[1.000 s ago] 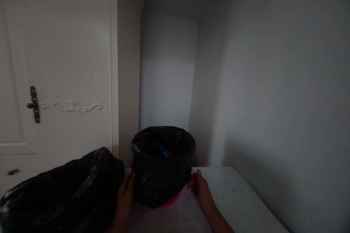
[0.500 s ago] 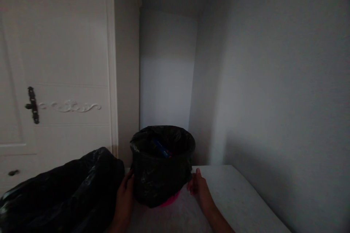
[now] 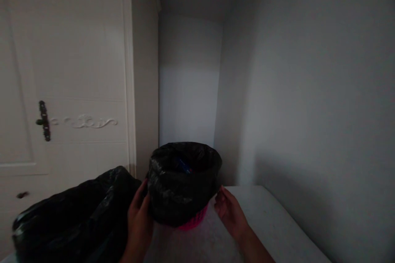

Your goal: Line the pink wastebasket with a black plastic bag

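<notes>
A black trash bag (image 3: 182, 197) lines a pink basket (image 3: 196, 220) and folds down over its outside, so only the basket's lower part shows. Inside the bag lies a small blue packet or tube (image 3: 184, 166), partly hidden in the dark. My left hand (image 3: 140, 218) holds the folded-down bag at its left side, with fingers against the plastic. At the right side, the fingertips of my right hand (image 3: 230, 209) are curled together at the bag's lower edge, pinching it.
A second black bag (image 3: 74, 218), bulky and with a wide dark mouth, stands at the left close to my left forearm. The basket rests on a pale tabletop (image 3: 262, 218). Behind are a white cabinet (image 3: 83, 65) and a grey wall (image 3: 302, 90) on the right.
The bag's folded edge has risen slightly, and more of the pink basket shows below it. My right hand has closed in on the bag's edge; both hands moved up a little.
</notes>
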